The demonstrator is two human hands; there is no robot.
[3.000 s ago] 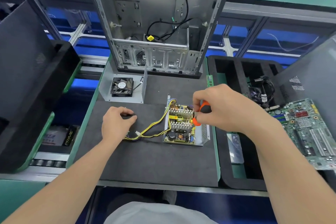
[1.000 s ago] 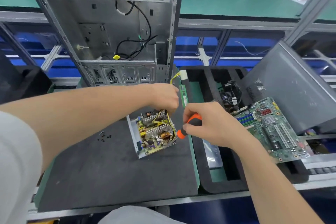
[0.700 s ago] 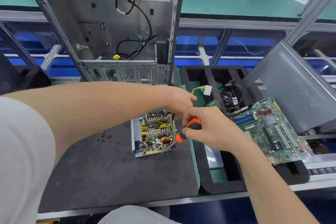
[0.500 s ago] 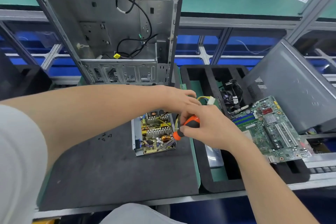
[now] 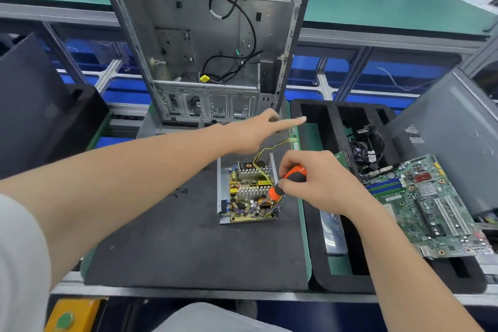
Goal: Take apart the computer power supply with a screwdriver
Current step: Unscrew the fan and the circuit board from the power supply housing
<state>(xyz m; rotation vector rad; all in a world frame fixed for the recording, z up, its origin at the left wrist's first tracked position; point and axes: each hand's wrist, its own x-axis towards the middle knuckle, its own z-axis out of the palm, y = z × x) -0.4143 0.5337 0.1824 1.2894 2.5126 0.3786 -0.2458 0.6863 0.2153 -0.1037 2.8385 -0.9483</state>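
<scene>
Screwdriver (image 5: 295,173) sits clenched in the grip of the right hand (image 5: 320,183) over the open power supply (image 5: 242,197); left hand (image 5: 256,132) stretches forward, grip spread

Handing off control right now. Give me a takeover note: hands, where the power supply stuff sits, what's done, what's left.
Left hand: open, fingers straight, stretched toward the foam tray, holding nothing visible.
Right hand: grips the screwdriver, its lower end over the power supply.
Power supply: on the black mat, lid off, circuit board exposed; yellow wires trail toward the tray. Loose screws lie on the mat to its left.
Left to do: the board sits in its housing; probably unscrew and lift it out.
</scene>
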